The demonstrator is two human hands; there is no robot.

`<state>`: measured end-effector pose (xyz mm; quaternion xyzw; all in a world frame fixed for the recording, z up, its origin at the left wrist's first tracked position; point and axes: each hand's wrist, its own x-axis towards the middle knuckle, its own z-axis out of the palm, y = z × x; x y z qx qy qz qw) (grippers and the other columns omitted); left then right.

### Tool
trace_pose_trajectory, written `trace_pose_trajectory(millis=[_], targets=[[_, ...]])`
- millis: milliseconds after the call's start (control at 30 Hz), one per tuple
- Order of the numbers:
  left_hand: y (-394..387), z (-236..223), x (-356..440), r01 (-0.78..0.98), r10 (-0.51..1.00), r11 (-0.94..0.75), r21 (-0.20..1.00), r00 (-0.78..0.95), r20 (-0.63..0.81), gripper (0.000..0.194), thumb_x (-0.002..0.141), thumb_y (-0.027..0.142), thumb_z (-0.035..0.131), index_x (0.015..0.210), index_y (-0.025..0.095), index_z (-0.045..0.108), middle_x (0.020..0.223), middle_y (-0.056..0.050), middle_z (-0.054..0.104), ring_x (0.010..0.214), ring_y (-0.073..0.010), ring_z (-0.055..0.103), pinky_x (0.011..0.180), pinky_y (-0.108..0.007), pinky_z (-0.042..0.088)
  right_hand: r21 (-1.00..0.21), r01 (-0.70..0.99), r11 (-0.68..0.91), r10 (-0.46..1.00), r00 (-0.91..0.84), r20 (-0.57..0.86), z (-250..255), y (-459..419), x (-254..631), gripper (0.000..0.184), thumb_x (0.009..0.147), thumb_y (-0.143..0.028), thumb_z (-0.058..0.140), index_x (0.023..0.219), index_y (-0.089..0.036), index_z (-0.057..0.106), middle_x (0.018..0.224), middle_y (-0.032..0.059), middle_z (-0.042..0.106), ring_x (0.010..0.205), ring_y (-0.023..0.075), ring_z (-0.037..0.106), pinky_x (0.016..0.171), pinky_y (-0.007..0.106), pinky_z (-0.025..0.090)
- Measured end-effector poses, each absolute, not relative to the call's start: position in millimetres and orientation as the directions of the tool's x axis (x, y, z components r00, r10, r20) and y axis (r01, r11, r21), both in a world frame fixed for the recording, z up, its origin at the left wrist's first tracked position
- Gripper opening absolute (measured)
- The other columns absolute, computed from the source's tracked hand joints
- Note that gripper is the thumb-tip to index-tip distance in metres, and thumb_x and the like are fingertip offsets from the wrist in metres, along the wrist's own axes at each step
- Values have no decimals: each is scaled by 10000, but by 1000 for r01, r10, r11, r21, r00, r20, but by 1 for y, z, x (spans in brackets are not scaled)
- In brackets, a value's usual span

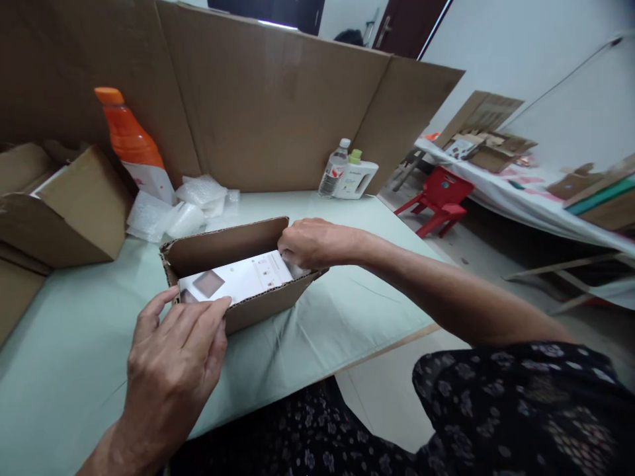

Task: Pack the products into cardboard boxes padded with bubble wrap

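An open cardboard box (268, 307) stands on the table in front of me. Inside it lies a white printed carton (243, 274) with a brown square picture on its top. My left hand (173, 350) grips the box's near left corner, its fingertips over the rim and against the end of the white carton. At the opposite end, my right hand (317, 243) is closed with its fingers down inside the box. Under those fingers shows a bit of clear, crumpled wrap (296, 270), seemingly bubble wrap, wedged between carton and box wall. The right fingertips are partly hidden.
Bubble wrap pieces (186, 215) lie behind the box, beside an orange-capped bottle (136, 145). Further right stand a clear plastic bottle (335, 170) and a white jug (357, 180). Cardboard boxes (84, 205) fill the left side. A tall cardboard screen (278, 106) closes the back.
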<state>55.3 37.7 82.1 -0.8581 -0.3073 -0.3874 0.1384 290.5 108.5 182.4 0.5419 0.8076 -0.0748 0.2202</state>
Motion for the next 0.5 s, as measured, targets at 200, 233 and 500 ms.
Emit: trace_pose_trajectory(millis=[200,233,500], targets=[[39,83,55,635,415,-772,9,494,764,278,848,9,676,1121,62,665,891,-118,730,749,-207,634,1033,-509,467,133,911,390,866,-314,-390,180,104,294,238,879,-111,536,936,-135,766,976,133,770,803,198,650,602,294,291],[40,83,55,640,419,-768,10,490,764,283,846,9,678,1124,63,665,886,-113,729,743,-206,632,1034,-511,469,129,910,394,863,-318,-392,179,104,294,231,871,-109,544,930,-130,766,964,136,770,792,197,647,601,295,290],[33,78,54,658,438,-751,56,433,788,461,829,50,710,1274,127,617,1156,-180,690,1090,-319,663,1057,-573,493,-39,929,368,911,-369,-182,173,97,311,218,900,-160,530,893,-151,747,908,86,750,750,163,597,614,283,297]])
